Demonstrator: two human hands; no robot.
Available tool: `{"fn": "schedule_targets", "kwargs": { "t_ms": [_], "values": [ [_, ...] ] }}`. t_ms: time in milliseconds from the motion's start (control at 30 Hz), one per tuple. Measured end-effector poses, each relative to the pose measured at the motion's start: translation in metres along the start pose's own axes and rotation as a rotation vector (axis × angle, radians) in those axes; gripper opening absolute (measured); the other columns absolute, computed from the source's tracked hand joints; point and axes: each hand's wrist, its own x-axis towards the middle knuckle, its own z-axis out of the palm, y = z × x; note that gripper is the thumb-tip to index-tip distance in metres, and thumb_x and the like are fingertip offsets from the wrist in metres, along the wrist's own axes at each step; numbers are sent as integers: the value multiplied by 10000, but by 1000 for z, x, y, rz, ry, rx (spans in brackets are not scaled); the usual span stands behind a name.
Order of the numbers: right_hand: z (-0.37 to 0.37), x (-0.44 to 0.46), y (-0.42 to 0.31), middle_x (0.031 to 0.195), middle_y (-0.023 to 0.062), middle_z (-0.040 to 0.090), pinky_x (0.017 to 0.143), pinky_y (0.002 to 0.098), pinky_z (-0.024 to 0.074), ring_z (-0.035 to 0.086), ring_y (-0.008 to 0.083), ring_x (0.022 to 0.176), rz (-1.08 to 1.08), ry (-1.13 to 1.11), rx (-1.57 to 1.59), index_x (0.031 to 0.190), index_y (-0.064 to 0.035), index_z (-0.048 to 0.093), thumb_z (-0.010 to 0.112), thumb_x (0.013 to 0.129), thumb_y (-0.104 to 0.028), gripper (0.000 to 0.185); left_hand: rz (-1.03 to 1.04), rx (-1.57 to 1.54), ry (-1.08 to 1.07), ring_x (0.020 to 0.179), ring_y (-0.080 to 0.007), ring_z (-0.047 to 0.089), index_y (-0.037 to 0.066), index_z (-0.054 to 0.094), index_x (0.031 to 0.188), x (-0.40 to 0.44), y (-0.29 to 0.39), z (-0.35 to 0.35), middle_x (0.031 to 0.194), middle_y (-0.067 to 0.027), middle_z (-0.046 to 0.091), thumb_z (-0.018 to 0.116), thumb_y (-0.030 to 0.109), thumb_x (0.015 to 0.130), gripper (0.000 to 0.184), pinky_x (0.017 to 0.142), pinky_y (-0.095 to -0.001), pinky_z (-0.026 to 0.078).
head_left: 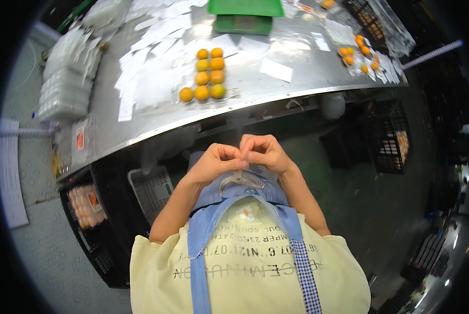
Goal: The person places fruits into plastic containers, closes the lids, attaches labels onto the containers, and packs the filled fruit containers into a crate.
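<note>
Close in front of my apron, my left hand (223,160) and my right hand (266,153) meet at the fingertips. Both are closed in a pinch, thumbs against fingers. Anything between the fingertips is too small or hidden to make out. Beyond them, near the edge of the metal table (164,119), several small oranges (202,78) sit in two neat columns, with one more orange (186,94) beside the nearest row. Clear plastic seems to lie under them. Neither hand touches the table or the fruit.
Stacked clear plastic boxes (67,78) stand at the table's left end. White paper slips (156,47) spread over the tabletop near a green scale (245,15). Loose oranges (347,55) lie at the right. Black crates (394,138) and a grey basket (152,191) are below table height.
</note>
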Motion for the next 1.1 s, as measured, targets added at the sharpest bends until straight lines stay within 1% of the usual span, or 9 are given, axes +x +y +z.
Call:
{"fn": "schedule_targets", "kwargs": {
  "t_ms": [167,367,633,667,800,867,900,1033,1100],
  "values": [
    [-38,-48,-17,809,26,572,677,211,425,541,79,729,-31,137,-4,819,3,620,653,872,-110,129,-146,57,-143,675,-42,557,36,695,805,56,-10,32,727,10,644,739,142,800,115,650,-195,436],
    [-84,-69,-27,826,56,609,710,249,510,622,129,746,-92,276,102,879,3,589,637,885,-97,112,-263,59,-215,686,-53,566,27,695,811,127,-14,47,735,-6,648,741,137,799,120,663,-199,446],
    [-184,-65,-82,779,34,615,660,219,468,581,97,713,-28,505,-6,856,-15,593,591,925,-163,163,-338,80,-309,754,-72,599,11,699,846,264,0,64,802,-27,673,711,132,829,122,714,-218,476],
    [-196,-64,-92,767,28,614,645,214,456,568,89,700,-13,533,-43,857,-18,595,584,930,-174,173,-330,69,-331,794,-75,606,4,690,904,280,6,67,856,-38,680,695,136,844,145,734,-224,481],
    [-244,-47,-113,739,5,588,617,208,413,511,64,672,79,691,-80,832,-27,602,566,937,-186,194,-286,166,-307,842,-81,603,1,663,1010,337,6,67,929,-50,678,666,130,865,195,761,-219,474],
    [-263,-38,-119,731,-10,556,632,208,399,490,55,678,124,766,-73,796,-37,590,557,938,-170,198,-288,203,-275,868,-81,596,7,666,1005,357,15,68,948,-45,676,647,120,875,173,762,-214,469],
    [-276,-37,-117,725,-17,568,604,197,410,491,54,647,85,779,-122,854,-17,632,545,951,-210,233,-289,221,-260,881,-81,592,10,668,1002,365,20,70,958,-43,675,637,115,880,164,763,-212,467],
    [-322,-36,-137,729,-22,552,604,199,409,489,56,651,99,923,-122,971,-16,638,567,932,-183,185,-279,174,-166,881,-89,588,35,649,1066,393,18,67,1038,-34,654,600,96,899,184,758,-218,474],
    [-360,-45,-148,733,-27,547,606,194,408,491,54,655,106,953,-175,1018,-27,634,584,917,-159,174,-274,175,-102,882,-88,587,46,628,1105,408,7,65,991,-28,643,600,97,899,214,750,-221,477]
  ]
}}
